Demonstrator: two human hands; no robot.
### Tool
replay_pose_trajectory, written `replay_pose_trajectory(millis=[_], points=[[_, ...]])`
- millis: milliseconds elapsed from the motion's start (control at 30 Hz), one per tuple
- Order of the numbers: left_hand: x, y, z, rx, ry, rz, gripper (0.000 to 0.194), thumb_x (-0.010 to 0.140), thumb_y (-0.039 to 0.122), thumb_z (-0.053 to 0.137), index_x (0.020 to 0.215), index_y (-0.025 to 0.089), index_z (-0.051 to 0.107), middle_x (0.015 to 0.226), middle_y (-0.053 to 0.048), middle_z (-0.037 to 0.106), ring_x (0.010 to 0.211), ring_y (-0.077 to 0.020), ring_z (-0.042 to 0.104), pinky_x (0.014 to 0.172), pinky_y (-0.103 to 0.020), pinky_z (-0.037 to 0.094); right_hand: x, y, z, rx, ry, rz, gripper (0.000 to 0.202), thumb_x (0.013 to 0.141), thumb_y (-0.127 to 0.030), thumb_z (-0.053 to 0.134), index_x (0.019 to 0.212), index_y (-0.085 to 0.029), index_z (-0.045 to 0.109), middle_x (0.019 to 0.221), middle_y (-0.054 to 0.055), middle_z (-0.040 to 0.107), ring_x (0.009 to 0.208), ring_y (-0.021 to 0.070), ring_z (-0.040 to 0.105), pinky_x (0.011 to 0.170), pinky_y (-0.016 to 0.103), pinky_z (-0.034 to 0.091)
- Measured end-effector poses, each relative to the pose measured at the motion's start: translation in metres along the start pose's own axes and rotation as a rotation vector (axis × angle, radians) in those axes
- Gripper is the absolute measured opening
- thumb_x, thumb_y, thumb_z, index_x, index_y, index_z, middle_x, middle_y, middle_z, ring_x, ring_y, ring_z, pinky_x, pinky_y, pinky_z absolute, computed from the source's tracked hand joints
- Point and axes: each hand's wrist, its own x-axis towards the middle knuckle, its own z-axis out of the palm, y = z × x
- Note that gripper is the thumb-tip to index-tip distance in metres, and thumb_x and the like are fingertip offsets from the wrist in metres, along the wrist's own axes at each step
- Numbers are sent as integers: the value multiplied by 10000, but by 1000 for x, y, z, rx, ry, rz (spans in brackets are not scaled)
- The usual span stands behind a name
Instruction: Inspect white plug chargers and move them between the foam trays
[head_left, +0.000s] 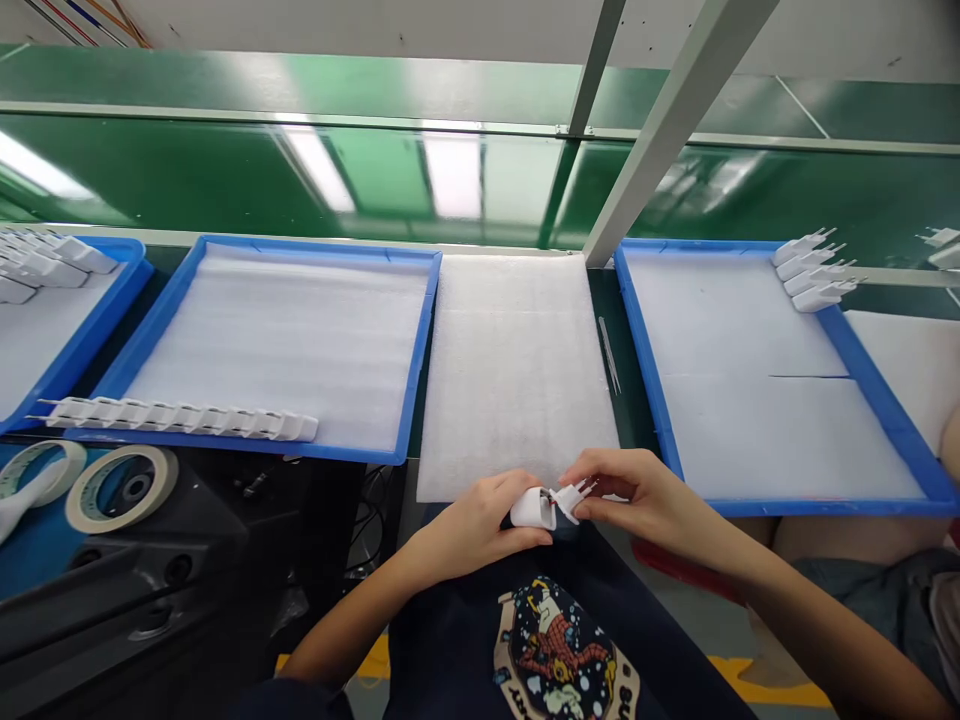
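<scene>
My left hand [476, 525] is closed around a white charger housing [531, 509], whose open end faces right. Between the fingertips of my right hand [641, 492] is a white two-pin plug cap [568, 499], tilted, with its metal pins pointing up and right. The cap sits right at the mouth of the housing; dark and reddish bits show in the gap, too small to make out. Both parts are above my lap, at the near edge of a white foam sheet [517, 380].
To the left, a blue tray [416, 370] holds a row of white chargers [187, 418]. Another blue tray [124, 290] with chargers stands farther left. A right-hand tray [649, 345] has several chargers [814, 272] at its corner. Tape rolls [161, 480] lie left; a post [675, 120] rises behind.
</scene>
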Motion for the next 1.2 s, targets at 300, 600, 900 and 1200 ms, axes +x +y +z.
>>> replay_pose_trajectory(millis=[300, 600, 900, 1200], points=[[0, -9, 0, 62, -23, 50, 327, 843, 412, 588, 1070, 186, 519, 952, -24, 589, 832, -158, 559, 707, -255, 418, 6, 0, -2, -20, -74, 13, 194, 821, -295, 619, 988, -209, 666, 907, 30, 668, 819, 175, 627, 759, 321, 529], [2, -12, -1, 136, -27, 78, 322, 890, 446, 496, 1034, 158, 498, 942, -44, 577, 813, -167, 540, 719, -277, 423, 15, 0, -3, -22, -90, 36, 162, 805, -283, 625, 932, -190, 664, 870, 28, 681, 830, 188, 648, 758, 327, 538], [6, -8, -4, 349, 186, 227, 333, 932, 433, 381, 1001, 125, 487, 854, -60, 566, 734, -172, 531, 657, -294, 443, 14, -8, 10, -241, 61, -140, 184, 866, -317, 568, 1012, -245, 655, 910, 24, 689, 772, 166, 659, 661, 267, 550], [12, -5, -11, 494, 328, 310, 289, 933, 396, 380, 939, 126, 481, 789, -61, 565, 688, -176, 530, 608, -301, 451, 21, -16, 12, -419, 62, -270, 195, 921, -267, 487, 1075, -236, 601, 840, 22, 671, 623, 123, 591, 562, 226, 459]])
